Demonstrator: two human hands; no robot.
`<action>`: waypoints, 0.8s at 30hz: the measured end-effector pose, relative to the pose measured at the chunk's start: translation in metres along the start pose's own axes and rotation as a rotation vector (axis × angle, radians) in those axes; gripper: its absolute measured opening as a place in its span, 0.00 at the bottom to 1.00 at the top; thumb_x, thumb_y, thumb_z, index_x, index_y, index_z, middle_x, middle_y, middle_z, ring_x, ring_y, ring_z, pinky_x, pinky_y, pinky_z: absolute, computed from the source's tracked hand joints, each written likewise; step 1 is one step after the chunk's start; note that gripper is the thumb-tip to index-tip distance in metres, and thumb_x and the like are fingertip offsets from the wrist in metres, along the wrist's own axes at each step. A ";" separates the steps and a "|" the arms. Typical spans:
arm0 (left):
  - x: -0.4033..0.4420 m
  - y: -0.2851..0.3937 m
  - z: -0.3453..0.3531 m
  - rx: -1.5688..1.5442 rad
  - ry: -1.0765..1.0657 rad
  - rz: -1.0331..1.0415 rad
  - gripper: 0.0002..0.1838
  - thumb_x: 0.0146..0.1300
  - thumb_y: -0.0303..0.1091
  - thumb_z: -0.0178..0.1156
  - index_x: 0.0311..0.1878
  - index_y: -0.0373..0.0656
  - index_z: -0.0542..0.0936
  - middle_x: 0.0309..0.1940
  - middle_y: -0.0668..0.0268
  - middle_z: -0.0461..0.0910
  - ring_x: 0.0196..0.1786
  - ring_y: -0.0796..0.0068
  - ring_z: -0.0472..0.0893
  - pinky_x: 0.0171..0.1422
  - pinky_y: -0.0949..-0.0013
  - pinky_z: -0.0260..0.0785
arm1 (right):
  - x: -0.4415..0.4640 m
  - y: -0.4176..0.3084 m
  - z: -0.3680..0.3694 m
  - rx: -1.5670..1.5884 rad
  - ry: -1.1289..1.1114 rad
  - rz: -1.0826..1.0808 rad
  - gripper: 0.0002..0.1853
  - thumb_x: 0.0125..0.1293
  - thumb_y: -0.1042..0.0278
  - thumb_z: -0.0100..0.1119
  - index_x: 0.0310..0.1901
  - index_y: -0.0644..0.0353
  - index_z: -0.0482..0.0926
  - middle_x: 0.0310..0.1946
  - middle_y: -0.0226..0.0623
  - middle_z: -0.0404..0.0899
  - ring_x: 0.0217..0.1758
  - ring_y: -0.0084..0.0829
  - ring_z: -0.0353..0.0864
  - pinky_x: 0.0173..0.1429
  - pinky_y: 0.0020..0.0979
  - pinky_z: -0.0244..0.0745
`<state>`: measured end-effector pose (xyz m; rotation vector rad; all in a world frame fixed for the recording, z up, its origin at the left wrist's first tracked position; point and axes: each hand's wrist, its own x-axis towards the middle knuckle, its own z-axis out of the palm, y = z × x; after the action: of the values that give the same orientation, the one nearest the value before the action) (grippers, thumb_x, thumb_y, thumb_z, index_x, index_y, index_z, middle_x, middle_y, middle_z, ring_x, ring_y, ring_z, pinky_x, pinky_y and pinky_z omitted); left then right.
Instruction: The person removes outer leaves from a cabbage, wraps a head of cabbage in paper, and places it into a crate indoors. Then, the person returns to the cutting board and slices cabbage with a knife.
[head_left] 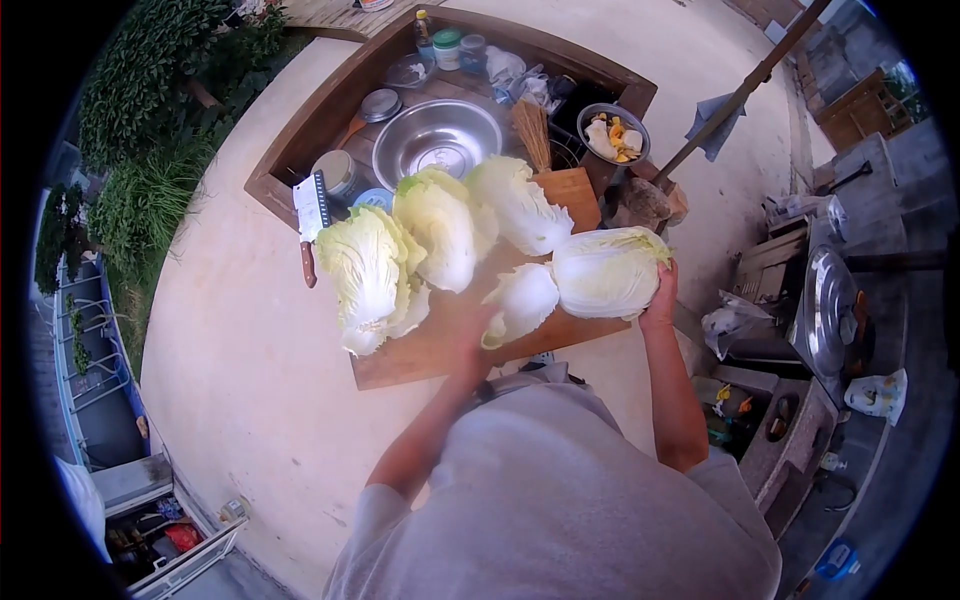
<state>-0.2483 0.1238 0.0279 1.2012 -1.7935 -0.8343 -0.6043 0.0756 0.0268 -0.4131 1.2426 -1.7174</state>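
On a wooden board (400,368) lie several pale green and white cabbage leaves (365,275). My right hand (661,297) is wrapped round the right end of a whole cabbage head (608,272). Beside the head, a loose leaf (525,303) lies on the board, its left edge next to my left hand (477,335). That hand is smeared by motion, so its fingers cannot be made out. More leaves (520,205) rest at the board's far side.
Beyond the board, a wooden-framed table (290,150) holds a steel basin (437,140), jars and a straw brush (532,135). A cleaver (311,220) lies at its left corner. A bowl of food (613,135) stands at the right, near a slanting pole (735,100).
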 end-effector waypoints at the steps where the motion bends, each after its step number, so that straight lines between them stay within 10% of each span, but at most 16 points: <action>1: 0.002 0.004 0.000 -0.005 -0.011 -0.028 0.38 0.50 0.22 0.71 0.68 0.40 0.73 0.62 0.51 0.76 0.64 0.47 0.76 0.71 0.54 0.67 | -0.003 -0.003 0.002 -0.003 0.001 0.003 0.32 0.67 0.57 0.56 0.69 0.59 0.64 0.60 0.40 0.74 0.62 0.37 0.76 0.67 0.36 0.73; 11: 0.067 0.069 0.018 0.702 -0.266 0.095 0.49 0.49 0.43 0.74 0.75 0.42 0.63 0.71 0.46 0.65 0.74 0.47 0.64 0.82 0.45 0.47 | -0.005 -0.008 -0.007 -0.049 -0.112 -0.023 0.33 0.67 0.60 0.60 0.71 0.60 0.61 0.63 0.39 0.71 0.65 0.34 0.73 0.69 0.33 0.69; 24: 0.091 0.051 0.090 0.971 -0.093 0.061 0.11 0.54 0.30 0.61 0.41 0.40 0.80 0.37 0.57 0.80 0.45 0.57 0.78 0.60 0.54 0.67 | 0.006 -0.001 -0.017 -0.157 -0.212 -0.027 0.35 0.73 0.54 0.55 0.76 0.56 0.55 0.70 0.44 0.65 0.70 0.40 0.70 0.72 0.38 0.69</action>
<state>-0.3694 0.0623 0.0529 1.6785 -2.3866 0.0885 -0.6199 0.0797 0.0193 -0.6892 1.2236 -1.5585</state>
